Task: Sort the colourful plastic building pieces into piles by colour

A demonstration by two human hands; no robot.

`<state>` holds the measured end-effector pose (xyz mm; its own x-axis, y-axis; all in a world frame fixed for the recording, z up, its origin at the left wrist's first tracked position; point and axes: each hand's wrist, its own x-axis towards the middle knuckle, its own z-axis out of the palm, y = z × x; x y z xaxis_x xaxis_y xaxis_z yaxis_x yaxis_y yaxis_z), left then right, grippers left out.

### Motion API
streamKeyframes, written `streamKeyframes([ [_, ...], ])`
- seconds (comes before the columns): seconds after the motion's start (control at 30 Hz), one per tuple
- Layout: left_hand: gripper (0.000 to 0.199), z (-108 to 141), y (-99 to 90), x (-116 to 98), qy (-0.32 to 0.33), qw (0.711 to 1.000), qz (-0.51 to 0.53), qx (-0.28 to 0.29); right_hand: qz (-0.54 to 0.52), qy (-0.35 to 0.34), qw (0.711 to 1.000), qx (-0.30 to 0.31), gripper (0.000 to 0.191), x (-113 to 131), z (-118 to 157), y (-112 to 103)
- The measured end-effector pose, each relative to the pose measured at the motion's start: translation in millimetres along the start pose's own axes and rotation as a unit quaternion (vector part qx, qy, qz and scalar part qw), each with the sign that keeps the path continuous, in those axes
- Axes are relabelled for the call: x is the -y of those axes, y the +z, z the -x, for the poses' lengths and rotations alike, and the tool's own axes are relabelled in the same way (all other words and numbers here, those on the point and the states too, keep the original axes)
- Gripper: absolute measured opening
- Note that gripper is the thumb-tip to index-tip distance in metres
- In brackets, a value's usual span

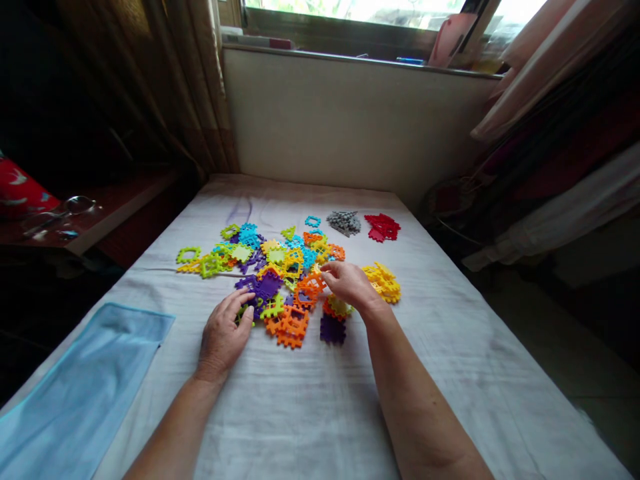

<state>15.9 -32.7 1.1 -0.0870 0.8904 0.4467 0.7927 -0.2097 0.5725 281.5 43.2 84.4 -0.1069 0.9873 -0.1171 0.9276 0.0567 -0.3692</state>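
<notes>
A mixed heap of flat plastic interlocking tiles with notched edges lies on the white sheet, in purple, orange, lime, blue and yellow. My left hand [226,331] rests at its near left side, thumb and fingers apart, the fingertips touching purple tiles [270,285]. Over the right side of the heap is my right hand [349,283], its thumb and fingertips drawn together beside orange tiles [309,291]. Whatever is between those fingertips is too small to make out. Below that hand lies a dark purple square tile [333,329], and nearer me are more orange tiles [290,327].
Separate piles of grey tiles [344,223], red tiles [383,227] and yellow tiles [384,283] lie on the right. A light blue cloth or bag [85,387] is at the left edge. Beyond the sheet [280,427] stand a wall, a window and curtains [195,87].
</notes>
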Motion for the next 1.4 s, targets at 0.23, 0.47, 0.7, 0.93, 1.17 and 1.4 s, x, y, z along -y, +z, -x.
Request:
streamKeyframes([
  [0.23, 0.034, 0.9, 0.7, 1.9, 0.001, 1.000, -0.004, 0.005, 0.077, -0.008, 0.994, -0.073, 0.035, -15.8, -11.4, 17.9],
  [0.47, 0.034, 1.3, 1.0, 2.4, 0.006, 1.000, -0.012, 0.005, 0.112, -0.015, 0.992, -0.060, 0.029, -12.2, -12.3, 25.1],
  [0.7, 0.034, 0.5, 0.5, 1.5, 0.003, 1.000, -0.011, 0.003, 0.159, -0.046, 0.985, -0.038, 0.027, -11.1, -7.6, 8.8],
  [0.93, 0.034, 0.5, 1.1, 2.6, 0.003, 1.000, -0.007, 0.003, 0.126, -0.037, 0.985, -0.108, 0.032, -25.6, -0.5, -19.7],
  [1.17, 0.034, 0.0, 1.2, 2.9, 0.010, 1.000, -0.008, 0.002, 0.050, -0.044, 0.986, -0.154, 0.028, -29.5, -4.3, -12.5],
  [1.4, 0.034, -0.3, 1.3, 5.0, 0.004, 1.000, -0.015, 0.003, 0.050, -0.054, 0.994, -0.081, 0.028, -1.8, -0.3, -5.4],
])
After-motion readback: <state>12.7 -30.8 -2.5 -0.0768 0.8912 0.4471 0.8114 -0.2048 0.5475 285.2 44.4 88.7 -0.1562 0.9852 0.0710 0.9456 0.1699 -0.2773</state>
